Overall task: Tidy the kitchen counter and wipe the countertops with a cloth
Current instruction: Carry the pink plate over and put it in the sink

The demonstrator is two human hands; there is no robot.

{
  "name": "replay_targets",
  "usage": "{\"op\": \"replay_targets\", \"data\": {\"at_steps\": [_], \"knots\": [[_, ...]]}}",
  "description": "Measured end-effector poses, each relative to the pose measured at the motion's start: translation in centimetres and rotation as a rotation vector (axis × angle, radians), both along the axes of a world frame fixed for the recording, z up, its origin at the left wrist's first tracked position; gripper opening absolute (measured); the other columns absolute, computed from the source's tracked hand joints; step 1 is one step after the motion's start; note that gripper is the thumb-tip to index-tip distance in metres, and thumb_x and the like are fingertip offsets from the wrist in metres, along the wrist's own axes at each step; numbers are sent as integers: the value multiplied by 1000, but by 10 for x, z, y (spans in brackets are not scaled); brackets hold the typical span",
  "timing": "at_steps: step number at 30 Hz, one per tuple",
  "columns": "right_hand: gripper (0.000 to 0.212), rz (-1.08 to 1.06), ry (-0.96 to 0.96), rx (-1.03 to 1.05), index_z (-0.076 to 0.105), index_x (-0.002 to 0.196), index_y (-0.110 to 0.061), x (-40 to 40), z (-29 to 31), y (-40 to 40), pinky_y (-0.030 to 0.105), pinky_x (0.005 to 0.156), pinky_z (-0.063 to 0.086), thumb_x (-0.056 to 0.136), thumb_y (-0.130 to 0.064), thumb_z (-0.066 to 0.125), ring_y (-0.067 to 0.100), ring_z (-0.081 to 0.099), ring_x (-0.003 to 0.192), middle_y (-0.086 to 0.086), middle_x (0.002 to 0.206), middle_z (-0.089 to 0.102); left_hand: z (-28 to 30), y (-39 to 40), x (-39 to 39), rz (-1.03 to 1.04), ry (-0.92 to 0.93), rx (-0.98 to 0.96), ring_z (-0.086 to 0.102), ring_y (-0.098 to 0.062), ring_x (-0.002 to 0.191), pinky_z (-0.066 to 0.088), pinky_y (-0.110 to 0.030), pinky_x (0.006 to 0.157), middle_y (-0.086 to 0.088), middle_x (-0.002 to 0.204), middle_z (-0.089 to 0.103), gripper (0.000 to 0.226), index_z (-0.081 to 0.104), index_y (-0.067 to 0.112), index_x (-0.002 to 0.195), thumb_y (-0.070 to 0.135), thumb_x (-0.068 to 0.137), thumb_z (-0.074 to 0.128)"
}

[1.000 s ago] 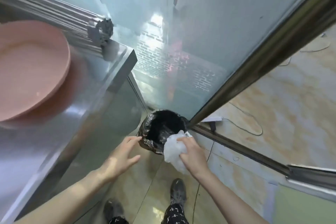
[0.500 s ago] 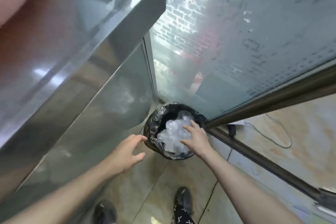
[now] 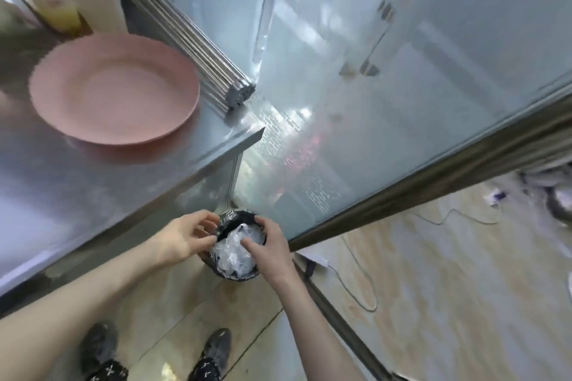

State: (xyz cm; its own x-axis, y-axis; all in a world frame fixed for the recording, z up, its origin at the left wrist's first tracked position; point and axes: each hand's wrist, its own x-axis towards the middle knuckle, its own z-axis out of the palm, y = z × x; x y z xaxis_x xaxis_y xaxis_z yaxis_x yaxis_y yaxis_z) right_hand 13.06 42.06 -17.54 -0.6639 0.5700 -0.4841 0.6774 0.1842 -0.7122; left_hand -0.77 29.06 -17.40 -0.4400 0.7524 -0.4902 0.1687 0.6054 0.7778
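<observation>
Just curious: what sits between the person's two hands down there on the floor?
In the head view, a black-lined bin stuffed with crumpled clear plastic sits between the left hand and right hand.

Bare forearms, no sleeves, dark shoes.
Left hand (image 3: 182, 238) and right hand (image 3: 270, 249) without gloves, rings or watch. Dark grey, worn-looking shoes (image 3: 216, 349) below. Black trousers (image 3: 204, 370) patterned with small white cross marks at both ankles.
</observation>
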Motion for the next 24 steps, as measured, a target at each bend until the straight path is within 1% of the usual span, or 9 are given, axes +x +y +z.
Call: {"op": "replay_targets", "data": {"at_steps": [2, 6, 9, 11, 13, 16, 21, 22, 24], "knots": [[48, 14, 56, 8, 51, 125, -24, -8, 32, -7, 35, 104, 39, 80, -25, 65, 11, 50, 117, -1, 124, 55, 38, -6, -6, -30, -8, 37, 63, -13, 97, 49, -21, 85, 0, 103, 66, 28, 58, 22, 103, 25, 76, 64], [43, 88, 144, 13, 48, 126, -26, -31, 83, -16, 22, 94, 41, 85, -21, 62, -3, 45, 103, -10, 117, 49, 103, -27, -33, 34, 15, 99, 62, -11, 95, 50, -23, 85, 3, 100, 65, 30, 57, 25, 99, 33, 70, 59], [42, 140, 199, 60, 49, 125, -25, -59, 108, -26, 22, 92, 43, 86, -21, 63, 5, 47, 111, -11, 119, 47, 127, -47, -62, 144, 100, 109, 60, -14, 96, 49, -28, 88, 3, 99, 63, 23, 58, 18, 106, 20, 83, 62], [43, 190, 217, 91, 49, 126, -23, -80, 119, -38, 32, 97, 44, 85, -22, 63, 8, 47, 114, -10, 119, 49, 136, -62, -78, 211, 140, 117, 60, -15, 97, 47, -28, 90, 1, 100, 63, 22, 59, 16, 107, 17, 85, 61], [43, 222, 218, 105, 50, 126, -21, -101, 127, -48, 38, 98, 45, 85, -19, 62, 10, 47, 113, -6, 121, 51, 142, -76, -91, 276, 138, 120, 59, -15, 96, 46, -19, 83, -1, 99, 63, 20, 60, 15, 105, 16, 86, 60], [41, 222, 218, 125, 50, 126, -14, -133, 135, -60, 37, 95, 46, 86, -14, 61, 16, 52, 108, 2, 126, 53, 148, -95, -105, 326, 105, 88, 56, -13, 91, 44, -14, 73, -2, 97, 61, 19, 59, 11, 106, 14, 87, 58], [41, 186, 216, 115, 50, 126, -10, -168, 132, -66, 41, 95, 47, 86, -15, 60, 19, 56, 106, 4, 120, 57, 136, -113, -126, 441, 78, 55, 56, -12, 87, 45, -17, 75, 0, 94, 60, 16, 56, 20, 100, 15, 85, 59], [42, 174, 193, 119, 49, 126, -11, -171, 132, -66, 39, 95, 47, 86, -17, 60, 18, 57, 104, 3, 116, 57, 133, -115, -130, 482, 66, 49, 57, -13, 87, 47, -20, 78, 1, 93, 59, 18, 55, 21, 99, 17, 82, 60], [44, 106, 144, 123, 46, 128, -11, -180, 132, -59, 36, 93, 46, 86, -19, 60, 18, 57, 105, -1, 110, 55, 129, -119, -137, 579, 39, 36, 58, -18, 88, 51, -33, 88, 0, 90, 59, 32, 55, 18, 102, 26, 72, 61]]}}
